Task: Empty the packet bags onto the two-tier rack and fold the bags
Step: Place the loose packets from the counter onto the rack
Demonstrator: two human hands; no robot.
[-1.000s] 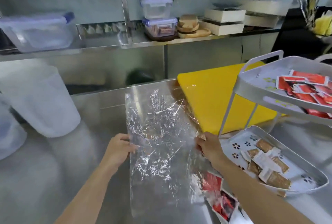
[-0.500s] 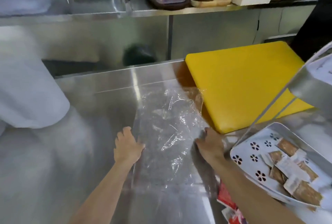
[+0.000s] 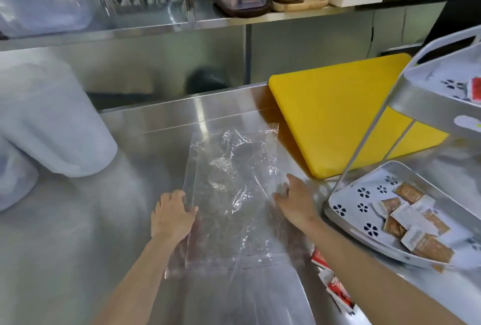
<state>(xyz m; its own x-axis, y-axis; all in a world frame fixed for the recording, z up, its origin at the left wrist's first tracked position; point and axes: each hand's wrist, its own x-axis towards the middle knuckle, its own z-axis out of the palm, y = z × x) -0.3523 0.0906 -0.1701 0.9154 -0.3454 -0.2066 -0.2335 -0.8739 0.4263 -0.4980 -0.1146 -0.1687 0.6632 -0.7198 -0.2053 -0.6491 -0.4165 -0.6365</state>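
Bag point(image 3: 231, 194) now flat on counter point(image 3: 78, 246) | left hand point(image 3: 171, 216), right hand point(image 3: 294, 201) grips spread, pressing edges | packet print unreadable

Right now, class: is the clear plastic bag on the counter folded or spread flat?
Spread flat: the clear plastic bag lies open on the counter, unfolded.

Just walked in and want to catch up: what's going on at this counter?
A person is flattening an empty clear plastic bag on the steel counter, left hand on its left edge, right hand on its right edge; no fold is made yet. To the right, the white two-tier rack holds brown-and-white sachets on the lower tray and a red packet at the upper tray's edge. Some red packets lie on the counter under the right forearm.
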